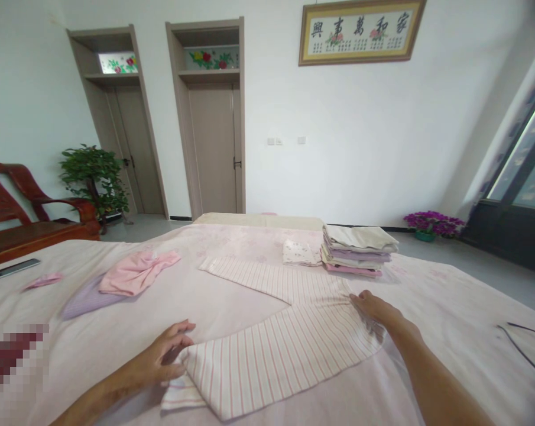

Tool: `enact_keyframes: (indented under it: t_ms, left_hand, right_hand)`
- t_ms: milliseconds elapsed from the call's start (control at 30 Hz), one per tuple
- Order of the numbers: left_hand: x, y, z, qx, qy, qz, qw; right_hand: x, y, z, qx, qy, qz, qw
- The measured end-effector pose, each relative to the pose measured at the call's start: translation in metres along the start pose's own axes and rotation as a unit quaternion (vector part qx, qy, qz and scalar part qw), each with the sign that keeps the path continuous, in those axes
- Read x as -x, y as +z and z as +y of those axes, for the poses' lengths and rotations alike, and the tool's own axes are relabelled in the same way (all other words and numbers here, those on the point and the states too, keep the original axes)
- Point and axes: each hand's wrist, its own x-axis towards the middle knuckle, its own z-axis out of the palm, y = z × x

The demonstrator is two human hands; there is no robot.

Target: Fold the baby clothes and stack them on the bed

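Note:
Striped trousers, cream with pink lines, lie spread on the pale pink sheet, their two legs apart and pointing left. My left hand is at the cuff of the nearer leg, its fingers apart, the thumb by the turned-up end of the cloth. At the waist on the right, my right hand pinches the gathered edge between thumb and fingers. Behind the waist stands a stack of folded clothes, with a small folded floral cloth on its left.
Pink and purple garments lie crumpled at the left, near a small pink cloth and a phone-like device. Glasses rest at the right edge. A wooden chair stands beyond the sheet's left side.

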Motion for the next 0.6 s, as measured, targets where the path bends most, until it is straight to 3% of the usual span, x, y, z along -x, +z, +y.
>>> enact_keyframes:
  t_ms: [133, 267, 433, 600]
  left_hand:
    - [0.01, 0.01, 0.02, 0.014, -0.03, 0.035, 0.999]
    - [0.009, 0.006, 0.043, 0.098, -0.068, 0.057, 0.991]
    - [0.01, -0.029, 0.067, 0.27, -0.127, 0.029, 0.954]
    - [-0.003, -0.061, 0.044, 0.258, -0.157, -0.067, 0.951]
  right_hand:
    - [0.023, 0.002, -0.005, 0.013, 0.012, -0.017, 1.0]
    - [0.044, 0.009, -0.015, 0.044, 0.02, 0.024, 0.999]
    - [0.055, 0.012, -0.018, 0.041, 0.006, 0.057, 0.997]
    - [0.058, 0.009, -0.015, 0.034, 0.003, 0.041, 0.999]
